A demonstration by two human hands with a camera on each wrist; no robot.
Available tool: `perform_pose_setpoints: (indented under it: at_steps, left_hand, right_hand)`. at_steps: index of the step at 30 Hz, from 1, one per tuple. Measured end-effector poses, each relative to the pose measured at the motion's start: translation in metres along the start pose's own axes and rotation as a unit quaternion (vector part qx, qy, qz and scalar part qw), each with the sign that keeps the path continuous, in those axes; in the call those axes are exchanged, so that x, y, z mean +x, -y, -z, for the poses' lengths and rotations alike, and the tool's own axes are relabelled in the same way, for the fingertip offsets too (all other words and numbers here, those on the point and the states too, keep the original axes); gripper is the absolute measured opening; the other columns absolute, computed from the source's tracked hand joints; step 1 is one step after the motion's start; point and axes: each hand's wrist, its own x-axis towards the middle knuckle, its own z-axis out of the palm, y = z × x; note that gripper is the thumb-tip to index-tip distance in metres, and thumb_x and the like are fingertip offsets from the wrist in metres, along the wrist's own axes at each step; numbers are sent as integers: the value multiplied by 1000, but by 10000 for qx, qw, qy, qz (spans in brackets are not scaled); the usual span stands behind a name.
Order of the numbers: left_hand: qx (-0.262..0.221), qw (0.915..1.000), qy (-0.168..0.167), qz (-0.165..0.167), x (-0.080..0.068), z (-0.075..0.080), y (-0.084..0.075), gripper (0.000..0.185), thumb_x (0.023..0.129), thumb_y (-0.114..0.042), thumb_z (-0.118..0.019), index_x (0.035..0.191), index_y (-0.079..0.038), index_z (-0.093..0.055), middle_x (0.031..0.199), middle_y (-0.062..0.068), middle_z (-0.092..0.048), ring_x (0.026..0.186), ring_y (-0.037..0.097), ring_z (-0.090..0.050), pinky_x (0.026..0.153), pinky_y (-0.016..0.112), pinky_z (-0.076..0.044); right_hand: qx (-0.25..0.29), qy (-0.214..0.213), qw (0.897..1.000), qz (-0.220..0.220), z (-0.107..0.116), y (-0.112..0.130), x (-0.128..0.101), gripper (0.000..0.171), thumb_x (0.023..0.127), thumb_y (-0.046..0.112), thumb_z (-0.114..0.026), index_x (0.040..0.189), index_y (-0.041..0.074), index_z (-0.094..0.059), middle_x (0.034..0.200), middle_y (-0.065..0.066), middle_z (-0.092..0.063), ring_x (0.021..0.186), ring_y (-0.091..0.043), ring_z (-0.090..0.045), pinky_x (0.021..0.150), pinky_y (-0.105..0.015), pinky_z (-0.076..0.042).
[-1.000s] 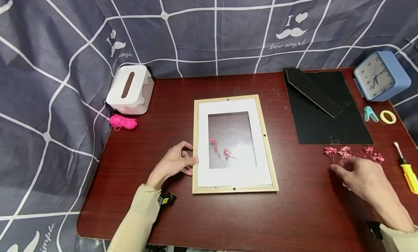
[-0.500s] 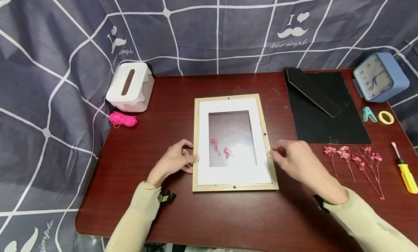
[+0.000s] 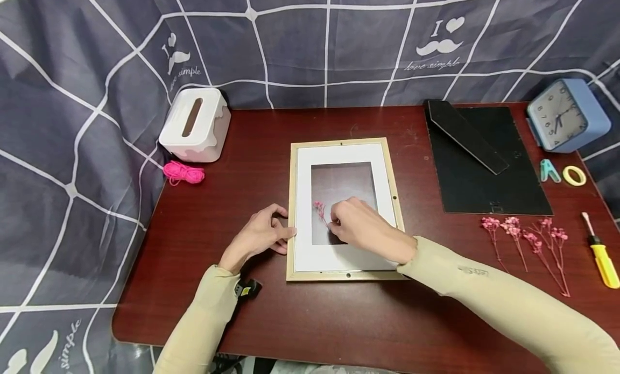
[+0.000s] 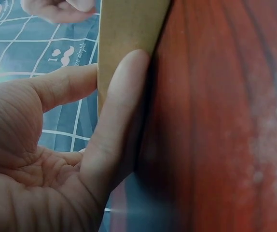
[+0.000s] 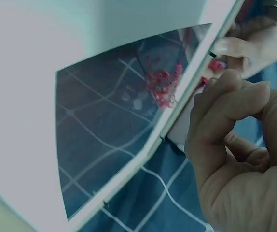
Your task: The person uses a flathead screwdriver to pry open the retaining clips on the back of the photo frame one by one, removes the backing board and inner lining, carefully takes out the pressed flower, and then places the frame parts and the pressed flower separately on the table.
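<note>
A light wooden picture frame [image 3: 293, 212] with a white mat lies on the red-brown table. Inside its window is a pink dried flower sprig [image 3: 318, 207]. My left hand [image 3: 259, 231] holds the frame's left edge, thumb [image 4: 129, 82] against the wood and the other fingers bent beside it. Over the window, my right hand [image 3: 360, 226] has its fingers curled and pinches at a sprig's stem. That hand covers the smaller sprig in the head view. Red-pink blossoms [image 5: 162, 89] show in the window in the right wrist view.
Several more pink sprigs [image 3: 525, 245] lie to the right. The black backing board [image 3: 477, 191] with its stand is behind them. Around the edges are a blue clock [image 3: 564, 115], teal clip [image 3: 549, 171], yellow ring [image 3: 573, 175], screwdriver [image 3: 603, 261], tissue box [image 3: 196, 126] and pink yarn [image 3: 183, 173].
My right hand has travelled left from the loose sprigs, past the frame's right edge, to the window. My left hand stays at the frame's left edge.
</note>
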Motion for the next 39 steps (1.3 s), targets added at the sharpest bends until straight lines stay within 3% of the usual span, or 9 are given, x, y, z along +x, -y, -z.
perform_pose_setpoints:
  at_steps: [5,8,14,24,31,35,39]
  left_hand:
    - [-41,10000,13,42,0,0,-1,54,99,-11,-79,143,1,-50,85,10,-66,66,20,-76,69,39,-73]
    - [-55,10000,22,30,-1,0,0,54,99,-11,-79,143,1,-50,83,9,-65,64,20,-75,69,39,-72]
    - [-44,10000,1,51,-2,-1,-1,53,99,-9,-78,143,1,-50,83,9,-65,64,20,-75,68,39,-72]
    - [-59,10000,2,66,-1,-1,-2,53,100,-9,-77,144,1,-49,84,9,-66,65,20,-75,69,39,-72]
    - [-52,10000,1,60,0,-1,-2,53,100,-10,-78,143,1,-50,83,9,-66,65,19,-75,69,39,-72]
    - [-52,10000,15,70,1,-1,-2,53,100,-10,-78,143,1,-49,83,9,-66,66,19,-75,69,40,-73]
    - [-55,9999,23,94,0,0,-1,53,100,-9,-78,143,1,-50,83,9,-66,67,20,-75,70,40,-73]
  right_hand:
    - [86,153,9998,67,-40,-31,25,51,96,10,-73,57,21,-42,59,9,-34,55,-6,-33,46,-23,-29]
    - [52,233,9997,-65,-64,-50,38,51,93,12,-72,57,24,-39,59,11,-31,54,-5,-32,42,-21,-27]
    - [-72,449,9983,-374,-72,-49,46,49,89,3,-65,56,25,-38,58,10,-33,49,-3,-32,37,-18,-26]
    - [138,517,9974,-473,-59,-33,42,45,85,-6,-58,59,23,-35,58,8,-33,53,-8,-35,40,-22,-29]
    - [680,705,9937,-552,-51,-32,42,46,82,-5,-62,58,24,-36,60,9,-26,56,-8,-33,45,-22,-28]
    - [759,726,9921,-686,-28,-20,29,46,88,2,-66,56,22,-39,55,10,-29,53,-8,-34,45,-23,-30]
    - [745,605,9906,-975,3,-2,10,36,93,6,-67,60,16,-56,58,7,-44,59,-10,-44,51,-23,-37]
